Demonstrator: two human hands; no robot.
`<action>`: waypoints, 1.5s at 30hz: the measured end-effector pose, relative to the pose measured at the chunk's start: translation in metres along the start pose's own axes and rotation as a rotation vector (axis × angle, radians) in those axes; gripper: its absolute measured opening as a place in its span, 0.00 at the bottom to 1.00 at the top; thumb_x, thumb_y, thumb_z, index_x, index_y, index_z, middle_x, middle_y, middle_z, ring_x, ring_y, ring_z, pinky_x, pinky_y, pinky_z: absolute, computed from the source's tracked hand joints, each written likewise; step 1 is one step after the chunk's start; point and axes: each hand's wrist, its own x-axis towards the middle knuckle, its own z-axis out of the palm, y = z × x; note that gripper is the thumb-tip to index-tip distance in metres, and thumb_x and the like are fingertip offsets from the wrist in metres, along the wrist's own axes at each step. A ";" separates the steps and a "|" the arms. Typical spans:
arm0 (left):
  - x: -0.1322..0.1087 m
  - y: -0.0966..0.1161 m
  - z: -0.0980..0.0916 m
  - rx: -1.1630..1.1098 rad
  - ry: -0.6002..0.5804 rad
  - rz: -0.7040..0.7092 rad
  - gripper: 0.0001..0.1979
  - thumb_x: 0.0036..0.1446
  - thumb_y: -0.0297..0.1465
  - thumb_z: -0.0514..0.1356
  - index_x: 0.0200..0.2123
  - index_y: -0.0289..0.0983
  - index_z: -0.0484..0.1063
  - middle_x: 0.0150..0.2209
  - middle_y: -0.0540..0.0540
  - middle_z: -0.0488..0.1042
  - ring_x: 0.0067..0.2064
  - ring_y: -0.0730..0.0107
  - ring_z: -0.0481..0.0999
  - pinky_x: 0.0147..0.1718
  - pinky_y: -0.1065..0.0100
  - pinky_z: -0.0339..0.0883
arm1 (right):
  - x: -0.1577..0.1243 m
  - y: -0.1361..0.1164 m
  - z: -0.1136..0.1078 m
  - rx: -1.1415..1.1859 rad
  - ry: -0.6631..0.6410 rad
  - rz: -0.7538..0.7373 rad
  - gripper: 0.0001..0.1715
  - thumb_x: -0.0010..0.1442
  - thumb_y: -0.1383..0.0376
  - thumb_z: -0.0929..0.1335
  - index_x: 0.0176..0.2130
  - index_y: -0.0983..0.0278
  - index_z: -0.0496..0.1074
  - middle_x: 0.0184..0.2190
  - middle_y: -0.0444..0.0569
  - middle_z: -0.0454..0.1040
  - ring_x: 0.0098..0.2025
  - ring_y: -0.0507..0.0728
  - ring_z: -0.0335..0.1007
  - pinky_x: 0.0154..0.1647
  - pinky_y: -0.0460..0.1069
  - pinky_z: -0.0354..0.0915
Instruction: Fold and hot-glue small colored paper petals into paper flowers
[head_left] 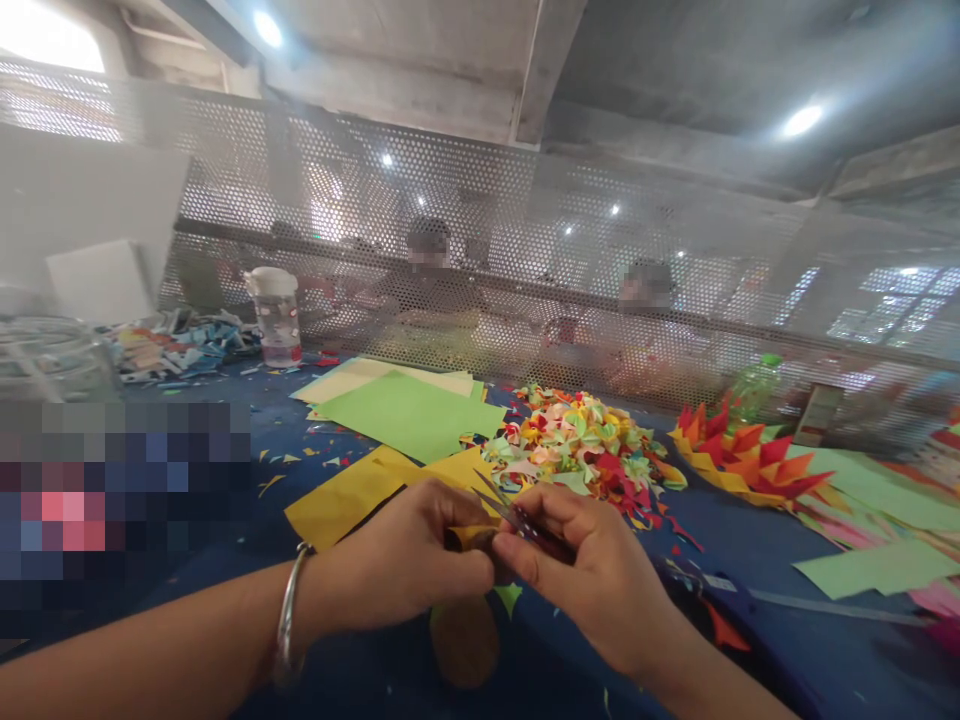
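My right hand (pixel 581 560) is closed around a small pair of scissors (pixel 496 498), whose slim blades point up and to the left. My left hand (pixel 420 560) pinches a small piece of yellow paper (pixel 469 537), mostly hidden by the fingers. Both hands almost meet above the dark blue table cover. Under them lie a brown oval piece (pixel 465 642) and a green paper scrap (pixel 509 599). Just beyond the left hand are sheets of yellow paper (pixel 341 497), with a light green sheet (pixel 412 412) behind them.
A heap of small colourful cut papers (pixel 581 435) lies ahead, beside an orange-red folded paper piece (pixel 746 460). Pale green sheets (pixel 877 568) are at right. A lidded cup (pixel 274 318) and a glass jar (pixel 56 360) stand at left. A perforated screen (pixel 510 270) crosses behind.
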 end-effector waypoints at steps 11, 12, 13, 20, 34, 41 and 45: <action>0.002 0.003 0.016 -0.153 0.261 0.009 0.15 0.51 0.42 0.63 0.25 0.35 0.72 0.22 0.52 0.66 0.25 0.74 0.64 0.23 0.72 0.61 | 0.000 -0.002 -0.004 0.128 0.103 -0.085 0.10 0.57 0.59 0.71 0.30 0.62 0.71 0.25 0.41 0.67 0.26 0.50 0.59 0.28 0.45 0.58; 0.001 0.004 0.017 -0.180 0.256 -0.022 0.17 0.51 0.43 0.63 0.23 0.35 0.71 0.20 0.53 0.65 0.23 0.75 0.63 0.22 0.72 0.61 | 0.001 -0.001 -0.004 0.134 0.102 -0.091 0.10 0.57 0.58 0.71 0.30 0.62 0.71 0.25 0.41 0.67 0.26 0.49 0.59 0.28 0.45 0.58; 0.001 0.005 0.018 -0.206 0.251 -0.040 0.18 0.51 0.44 0.63 0.23 0.34 0.70 0.20 0.54 0.63 0.23 0.76 0.62 0.22 0.72 0.61 | 0.001 -0.001 -0.004 0.143 0.097 -0.092 0.11 0.57 0.58 0.72 0.30 0.62 0.71 0.25 0.40 0.66 0.25 0.49 0.57 0.27 0.45 0.57; 0.003 0.004 0.009 -0.336 0.231 0.004 0.16 0.51 0.42 0.65 0.27 0.33 0.71 0.24 0.52 0.68 0.25 0.76 0.64 0.23 0.73 0.63 | 0.003 0.006 -0.007 0.151 0.037 -0.032 0.21 0.62 0.49 0.67 0.30 0.62 0.69 0.18 0.34 0.47 0.18 0.47 0.35 0.17 0.46 0.39; 0.005 -0.004 -0.006 -0.330 0.118 0.090 0.15 0.54 0.40 0.65 0.34 0.32 0.76 0.26 0.50 0.70 0.27 0.76 0.64 0.25 0.74 0.59 | 0.002 0.002 -0.010 -0.087 0.017 -0.090 0.22 0.61 0.48 0.66 0.29 0.63 0.69 0.23 0.42 0.60 0.26 0.51 0.53 0.22 0.47 0.52; 0.005 -0.003 -0.008 -0.299 0.103 0.112 0.12 0.56 0.38 0.64 0.32 0.33 0.76 0.26 0.50 0.70 0.28 0.75 0.64 0.26 0.73 0.60 | 0.002 0.003 -0.012 -0.148 0.025 -0.090 0.22 0.61 0.47 0.66 0.28 0.62 0.69 0.21 0.41 0.57 0.24 0.51 0.50 0.21 0.47 0.50; 0.003 -0.001 -0.008 -0.301 0.097 0.108 0.11 0.55 0.36 0.64 0.29 0.33 0.75 0.26 0.49 0.73 0.29 0.74 0.68 0.28 0.72 0.62 | 0.001 0.001 -0.013 -0.170 0.019 -0.095 0.23 0.61 0.48 0.65 0.28 0.62 0.71 0.21 0.41 0.57 0.24 0.51 0.50 0.20 0.47 0.49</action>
